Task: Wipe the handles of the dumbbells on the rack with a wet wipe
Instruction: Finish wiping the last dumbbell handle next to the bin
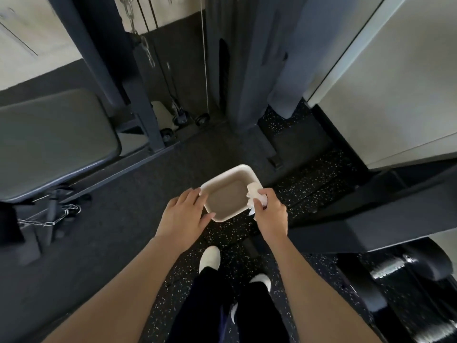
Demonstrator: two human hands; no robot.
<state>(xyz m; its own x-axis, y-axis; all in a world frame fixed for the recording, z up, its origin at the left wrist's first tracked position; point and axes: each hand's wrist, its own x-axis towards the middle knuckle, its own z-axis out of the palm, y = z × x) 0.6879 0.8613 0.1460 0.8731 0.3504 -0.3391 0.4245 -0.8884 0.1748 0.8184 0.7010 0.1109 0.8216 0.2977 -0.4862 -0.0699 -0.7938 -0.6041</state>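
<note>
A square cream bin [241,172] with an open, empty-looking inside stands on the floor in front of me. My left hand [184,215] holds its near left rim, thumb on the front corner. My right hand [269,214] grips a crumpled white wet wipe [254,195] right over the bin's right rim. At the lower right, a dumbbell [393,268] with a knurled metal handle and black heads lies on a dark rack [366,288]; a second metal handle [435,330] shows in the corner.
A padded bench seat [49,142] and a cable machine frame [146,100] with chains [49,219] stand to the left. Dark upright posts [242,70] rise ahead. A white wall panel [395,95] is to the right. My white shoes [210,258] stand on speckled rubber flooring.
</note>
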